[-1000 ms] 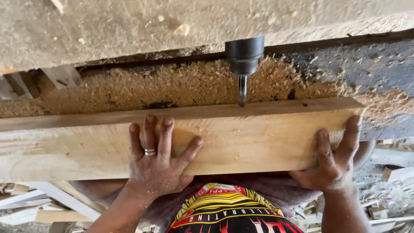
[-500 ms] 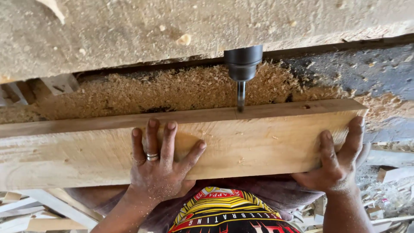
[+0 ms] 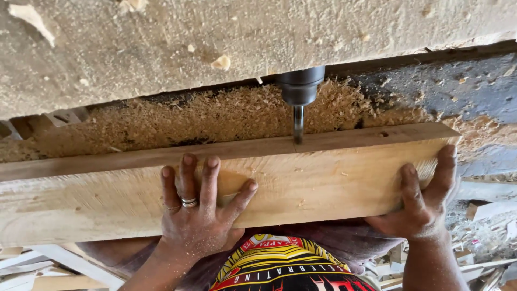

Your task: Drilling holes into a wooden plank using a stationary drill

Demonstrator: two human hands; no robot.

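Plank (image 3: pixel 323 178) of pale wood runs across the middle of the frame from the left edge to the right, rising slightly toward the right, its broad face turned to the camera and its narrow top edge showing as a darker strip; the left hand (image 3: pixel 196 215) lies flat on that face at lower centre, fingers (image 3: pixel 210 175) spread wide and pointing up, thumb out to the right, palm pressed to the wood, with rings (image 3: pixel 188 202) on two fingers; the right hand (image 3: pixel 425 205) grips the plank's right end at the lower right, fingers curled up over the face and the end corner, thumb on the near side, so it holds the wood from below; both hands are dusted with sawdust. Drill bit (image 3: pixel 298 123) stands upright at upper centre, its tip touching the plank's top edge; the dark chuck (image 3: pixel 300 86) sits just above it, partly hidden under a rough grey slab (image 3: pixel 215 43) that fills the top of the frame. Sawdust (image 3: pixel 188 118) lies heaped behind the plank, between it and the slab; a dark surface (image 3: pixel 458 91) shows at upper right. Offcuts (image 3: pixel 484 237) lie scattered at lower right and lower left; a red, yellow and black shirt (image 3: pixel 291 269) shows at bottom centre, below the plank.
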